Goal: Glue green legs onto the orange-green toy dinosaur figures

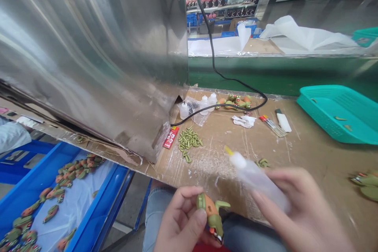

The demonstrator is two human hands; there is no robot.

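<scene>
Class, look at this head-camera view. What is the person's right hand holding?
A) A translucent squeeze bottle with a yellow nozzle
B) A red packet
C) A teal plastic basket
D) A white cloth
A. The right hand wraps around the translucent squeeze bottle, while the left hand holds a green and orange figure.

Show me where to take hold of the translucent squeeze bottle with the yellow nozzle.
Grip the wide body of the squeeze bottle, coming from the right, as the right hand does now. That part is broadest and straight-sided; the bottle is tilted, its narrowing neck and yellow nozzle pointing up-left, so leave that end free.
</scene>
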